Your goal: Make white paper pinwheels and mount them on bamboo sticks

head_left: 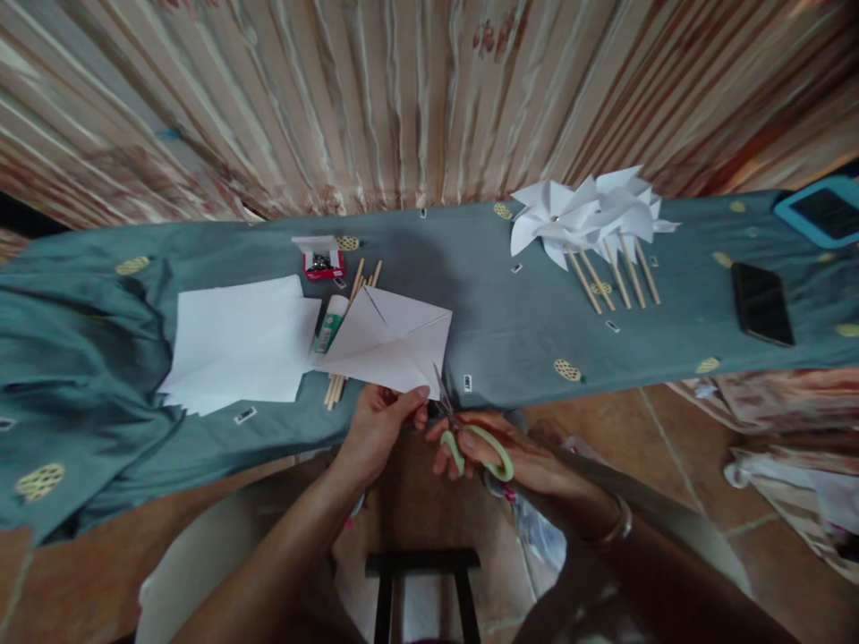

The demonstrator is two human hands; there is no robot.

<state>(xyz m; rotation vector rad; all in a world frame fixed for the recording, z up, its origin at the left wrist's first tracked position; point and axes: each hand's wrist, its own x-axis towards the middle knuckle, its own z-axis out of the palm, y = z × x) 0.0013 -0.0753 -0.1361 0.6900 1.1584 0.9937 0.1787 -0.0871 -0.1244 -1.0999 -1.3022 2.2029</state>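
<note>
My left hand point(385, 427) pinches the near edge of a white paper square point(395, 353), close to its near right corner. Two cuts run inward from the far corners of the square, and creases show on it. In my right hand point(493, 447) is a pair of scissors point(451, 419) with light green handles. Its blades are parted a little at the near right corner of the paper. Under the paper lie several wooden sticks point(334, 391) and a green and white glue stick point(331, 324), both partly hidden.
A stack of white paper point(234, 340) lies at left on the teal cloth point(489, 304). Behind it stands a small red box point(323, 259) of metal pins. Several white paper pinwheels point(583, 215) on sticks, a black phone point(763, 302) and a blue-framed device point(824, 211) lie at right.
</note>
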